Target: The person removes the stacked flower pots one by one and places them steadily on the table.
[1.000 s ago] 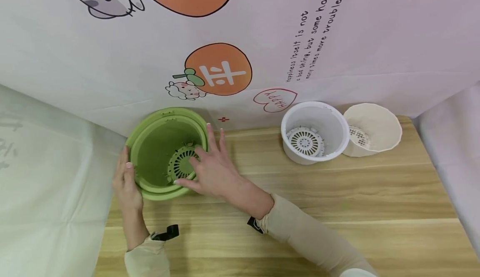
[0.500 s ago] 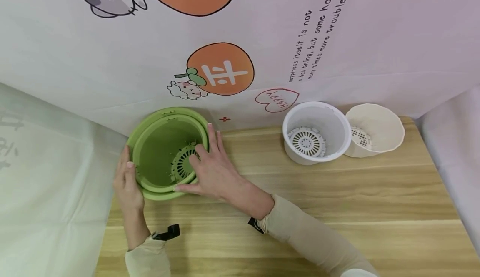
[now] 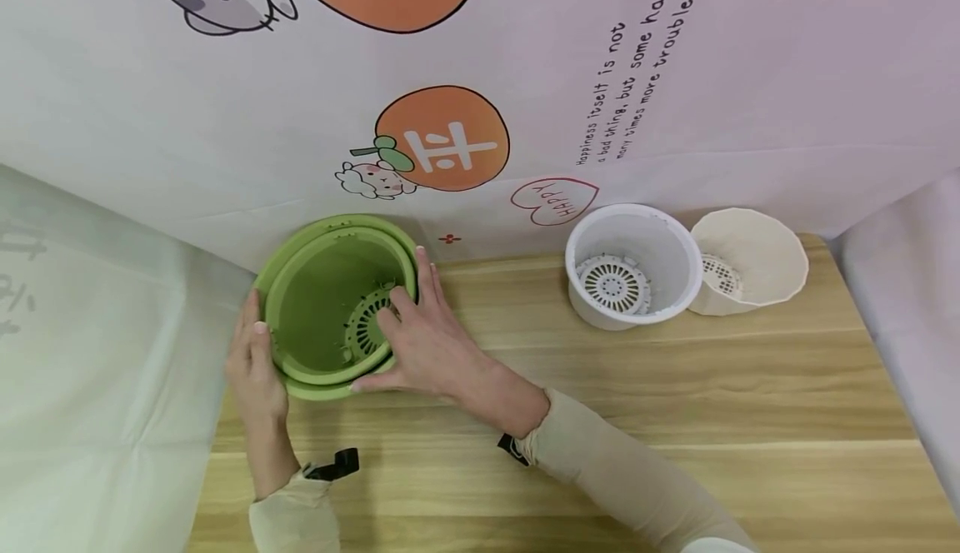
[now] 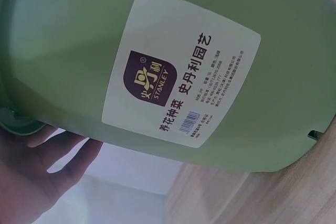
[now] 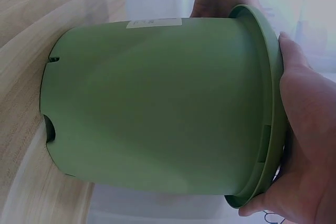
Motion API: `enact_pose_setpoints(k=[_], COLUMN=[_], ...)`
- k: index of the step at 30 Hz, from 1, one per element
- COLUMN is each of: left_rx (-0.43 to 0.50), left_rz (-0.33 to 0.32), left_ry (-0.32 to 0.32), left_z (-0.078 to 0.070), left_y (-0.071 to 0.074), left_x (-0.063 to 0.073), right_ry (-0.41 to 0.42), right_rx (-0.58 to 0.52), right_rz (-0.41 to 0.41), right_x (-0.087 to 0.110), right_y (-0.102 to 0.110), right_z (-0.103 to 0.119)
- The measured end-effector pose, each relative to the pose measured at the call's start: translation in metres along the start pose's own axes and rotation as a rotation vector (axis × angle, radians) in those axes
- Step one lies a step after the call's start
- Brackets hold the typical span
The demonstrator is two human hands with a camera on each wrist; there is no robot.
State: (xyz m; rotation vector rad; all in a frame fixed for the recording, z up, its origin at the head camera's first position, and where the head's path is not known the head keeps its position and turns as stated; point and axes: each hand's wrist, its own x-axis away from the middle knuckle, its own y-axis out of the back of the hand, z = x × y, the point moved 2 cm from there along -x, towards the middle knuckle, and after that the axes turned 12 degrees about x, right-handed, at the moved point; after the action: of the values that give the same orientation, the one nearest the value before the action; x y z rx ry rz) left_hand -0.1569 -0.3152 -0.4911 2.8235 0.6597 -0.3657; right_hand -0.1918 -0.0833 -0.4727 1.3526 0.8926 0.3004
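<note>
Two green flower pots are nested at the left of the wooden table in the head view. The inner pot (image 3: 315, 311) has a slotted base, and the outer pot (image 3: 337, 221) shows as a wider rim around it. My left hand (image 3: 257, 374) holds the left side, thumb up at the rim, fingers along the outside. At the right, my right hand (image 3: 431, 341) straddles the rims, some fingers inside the inner pot, others outside, thumb on the near outer edge. In the left wrist view, the outer pot's wall carries a white label (image 4: 181, 72).
A white pot (image 3: 675, 257) with a slotted base stands toward the back right of the table (image 3: 600, 395). Close beside it is a cream pot (image 3: 765, 261) with a wavy rim. Printed cloth (image 3: 285, 120) hangs behind and along both sides.
My right thumb has slid from the inner pot's rim outward to the outer rim. My left hand keeps its hold, and the pots stay nested in place. The head view has shifted slightly.
</note>
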Motion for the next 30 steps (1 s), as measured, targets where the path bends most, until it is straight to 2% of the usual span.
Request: enact_pose_setpoints(k=[8,18,26,30], left_rx=[0.015,-0.007,-0.014,-0.008], left_rz=[-0.014,-0.017,-0.008,-0.008], left_ry=[-0.009,0.000,-0.012,-0.002], left_z=[-0.0008,0.0018,0.0018,-0.0016], left_y=[0.0011,-0.0015,-0.0014,-0.0021], left_x=[-0.0019,-0.0004,-0.0008,0.0001], right_ry=[0.037,0.020,0.013,0.007], right_rx=[0.002,-0.053,-0.063,-0.114], right_rz=[-0.085,-0.100,-0.251,-0.318], right_x=[0.0022,0.0072,0.0075,0.0056], right_y=[0.0037,-0.0023,-0.0047,-0.0046], right_z=[-0.0052,-0.0088,-0.0086,-0.0089])
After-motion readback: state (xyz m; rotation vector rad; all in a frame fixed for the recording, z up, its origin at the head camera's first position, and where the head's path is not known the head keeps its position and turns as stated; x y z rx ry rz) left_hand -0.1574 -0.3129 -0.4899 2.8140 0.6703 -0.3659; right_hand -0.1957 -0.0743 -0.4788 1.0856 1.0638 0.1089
